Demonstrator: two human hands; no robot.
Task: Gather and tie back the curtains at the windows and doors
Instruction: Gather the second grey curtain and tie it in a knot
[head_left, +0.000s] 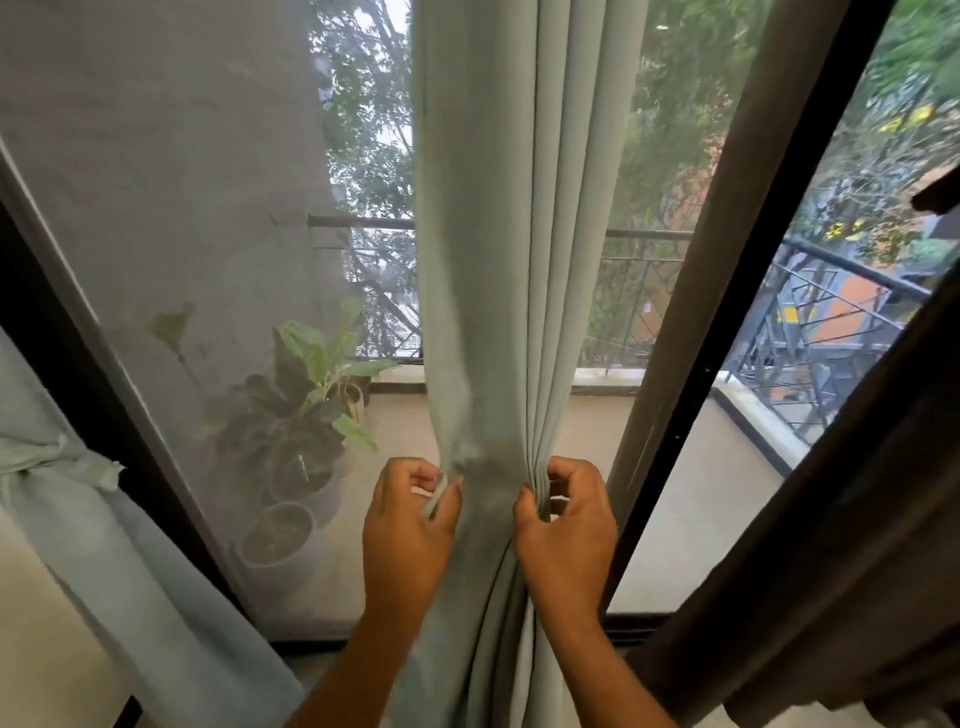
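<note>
While we stand close to the glass, a pale green pleated fabric curtain (519, 234) hangs straight down the middle of our view, in front of a dark-framed sliding balcony door (727, 322). Our left hand (410, 525) grips the curtain's left edge, its fingers (423, 475) curled inward and the thumb pressing a fold of cloth against them. Our right hand (566, 530) pinches a bunch of pleats on the right edge, fingers bent tightly around the folds and the thumb against the cloth. Both hands sit level with each other, near but apart, with the gathered width of the curtain drawn narrow between them; below them the fabric falls in deep folds between our forearms.

At the far left, a second pale green curtain (78, 499) is cinched by a knotted band of the same cloth (57, 460) and hangs beside the door frame. At the right edge, a dark brown curtain (841, 545) slants across the view. Through the grey mesh screen (171, 234) we see potted green leafy plants (306, 410) standing on the balcony floor against a grey wall, and beyond them a black metal railing (644, 270) with trees behind it.
</note>
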